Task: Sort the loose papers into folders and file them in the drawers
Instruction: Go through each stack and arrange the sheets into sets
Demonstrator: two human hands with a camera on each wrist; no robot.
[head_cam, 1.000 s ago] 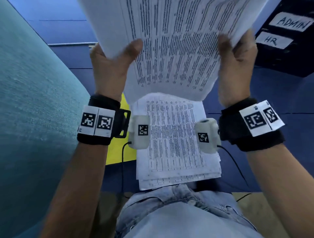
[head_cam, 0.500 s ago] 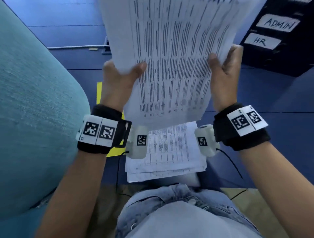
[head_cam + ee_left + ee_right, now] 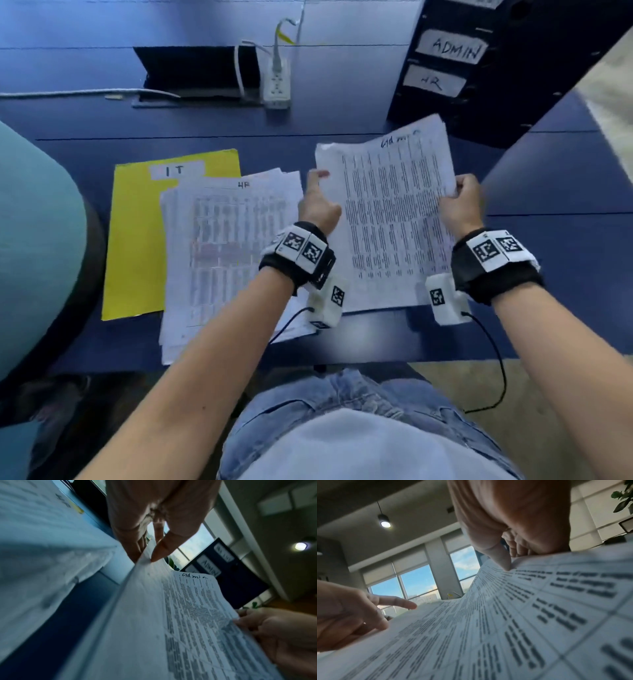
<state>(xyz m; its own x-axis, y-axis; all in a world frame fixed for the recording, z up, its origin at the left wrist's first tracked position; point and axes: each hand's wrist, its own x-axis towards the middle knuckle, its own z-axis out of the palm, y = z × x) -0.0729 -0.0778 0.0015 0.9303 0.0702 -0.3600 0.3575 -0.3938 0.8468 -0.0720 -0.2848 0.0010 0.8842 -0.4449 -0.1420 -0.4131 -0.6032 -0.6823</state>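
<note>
White printed sheets marked "admin" (image 3: 394,219) sit between my two hands, lifted off the blue desk (image 3: 548,260). My right hand (image 3: 460,202) pinches their right edge, thumb on top and fingers curled beneath; my left hand (image 3: 317,205) pinches the left edge between thumb and fingers, with the forefinger stretched forward along the paper's edge. I judge I am at the sorting step: this bundle has been read by its heading and wants an admin folder, but I can see none, so the next move calls for finding one or laying the sheets down as their own pile, apart from the rest.

Just left of my left hand lies the loose stack headed "HR" (image 3: 226,246), fanned and untidy, overlapping the yellow folder labelled "IT" (image 3: 137,240) beyond it. That overlap could let sheets mix. Ahead of my hands, well apart, are a white power strip (image 3: 276,84) and cables. Beyond my right hand stands the dark drawer unit (image 3: 507,78) with "ADMIN" and "HR" labels, where the filing ends.
</note>
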